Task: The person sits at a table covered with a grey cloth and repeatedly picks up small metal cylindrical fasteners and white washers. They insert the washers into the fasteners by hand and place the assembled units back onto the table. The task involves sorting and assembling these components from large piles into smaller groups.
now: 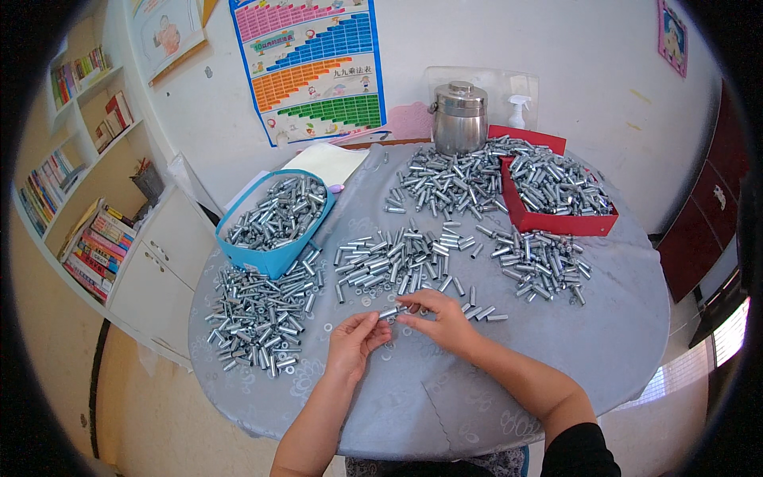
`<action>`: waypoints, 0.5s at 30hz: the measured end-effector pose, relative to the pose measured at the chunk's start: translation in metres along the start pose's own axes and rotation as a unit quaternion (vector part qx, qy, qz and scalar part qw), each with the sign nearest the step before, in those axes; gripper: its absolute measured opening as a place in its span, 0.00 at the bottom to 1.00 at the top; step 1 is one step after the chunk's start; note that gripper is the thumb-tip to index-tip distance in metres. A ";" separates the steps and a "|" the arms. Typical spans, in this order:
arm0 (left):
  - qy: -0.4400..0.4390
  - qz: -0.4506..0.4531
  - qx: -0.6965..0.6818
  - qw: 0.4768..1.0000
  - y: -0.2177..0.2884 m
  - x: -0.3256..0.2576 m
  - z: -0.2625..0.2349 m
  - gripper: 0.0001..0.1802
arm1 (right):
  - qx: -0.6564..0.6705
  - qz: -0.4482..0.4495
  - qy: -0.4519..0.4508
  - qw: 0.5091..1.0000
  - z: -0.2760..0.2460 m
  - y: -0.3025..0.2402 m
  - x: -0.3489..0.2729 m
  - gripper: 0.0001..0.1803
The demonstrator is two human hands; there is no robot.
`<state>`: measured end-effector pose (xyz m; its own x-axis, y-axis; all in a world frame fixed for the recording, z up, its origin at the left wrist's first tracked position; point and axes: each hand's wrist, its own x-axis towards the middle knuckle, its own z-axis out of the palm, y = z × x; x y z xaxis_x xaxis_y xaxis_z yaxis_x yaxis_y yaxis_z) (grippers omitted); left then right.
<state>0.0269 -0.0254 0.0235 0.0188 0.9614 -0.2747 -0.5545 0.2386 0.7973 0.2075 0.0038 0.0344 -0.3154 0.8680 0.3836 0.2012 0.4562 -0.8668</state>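
Observation:
Between my two hands, just above the grey tablecloth, is a small silver metal sleeve (389,312). My left hand (355,339) pinches its left end with thumb and forefinger. At the other end, the fingers of my right hand (435,319) close around it; whatever small part they may also grip is too small to make out. Right beyond my hands lies a loose pile of metal sleeves (389,260), with a few flat washers (366,301) at its near edge. Several single sleeves (482,313) lie to the right of my right hand.
A blue basket (273,262) full of metal parts stands at the left, with a pile of bolts and sleeves (258,318) before it. At the back right are a red box (568,225), more piles and a steel pot (460,123). A bookshelf (87,159) stands left.

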 end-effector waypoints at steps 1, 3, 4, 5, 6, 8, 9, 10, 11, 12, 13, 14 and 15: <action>-0.001 0.005 -0.008 1.000 0.000 0.000 0.000 0.08 | -0.049 -0.016 0.001 0.999 -0.001 0.002 0.000 0.11; 0.008 0.018 -0.021 1.000 0.001 0.002 -0.003 0.08 | -0.147 -0.050 0.002 0.988 -0.003 0.008 0.001 0.10; 0.013 0.025 -0.028 0.999 0.001 0.002 -0.004 0.08 | -0.197 -0.069 0.004 0.978 -0.003 0.010 0.000 0.10; 0.017 0.025 -0.026 0.999 0.002 0.001 -0.004 0.08 | -0.245 -0.088 0.004 0.966 -0.002 0.013 -0.001 0.10; 0.021 0.025 -0.024 0.999 0.003 0.001 -0.003 0.08 | -0.292 -0.107 0.005 0.950 0.000 0.015 -0.002 0.10; 0.021 0.024 -0.021 0.999 0.003 0.001 -0.003 0.08 | -0.303 -0.117 -0.001 0.946 0.004 0.020 -0.001 0.10; 0.016 0.023 -0.020 0.999 0.003 0.001 -0.003 0.08 | -0.309 -0.122 -0.003 0.943 0.006 0.021 0.000 0.10; 0.012 0.022 -0.019 0.999 0.002 0.001 -0.002 0.08 | -0.300 -0.122 -0.005 0.946 0.007 0.022 0.001 0.10; 0.011 0.021 -0.019 1.000 0.002 0.001 -0.002 0.08 | -0.291 -0.121 -0.007 0.949 0.008 0.023 0.002 0.10; 0.010 0.020 -0.019 1.000 0.001 0.001 -0.002 0.08 | -0.282 -0.120 -0.009 0.952 0.009 0.023 0.002 0.09; 0.009 0.019 -0.019 1.000 0.001 0.002 -0.002 0.08 | -0.286 -0.114 -0.012 0.951 0.009 0.023 0.002 0.09; 0.011 0.020 -0.018 1.000 0.002 0.001 -0.002 0.08 | -0.290 -0.109 -0.017 0.951 0.009 0.023 0.002 0.09; 0.013 0.020 -0.018 1.000 0.002 0.001 -0.002 0.08 | -0.294 -0.103 -0.021 0.950 0.009 0.022 0.002 0.08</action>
<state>0.0241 -0.0242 0.0237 -0.0254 0.9661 -0.2568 -0.5832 0.1943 0.7887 0.2031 0.0142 0.0138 -0.4384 0.7449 0.5030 0.6105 0.6575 -0.4416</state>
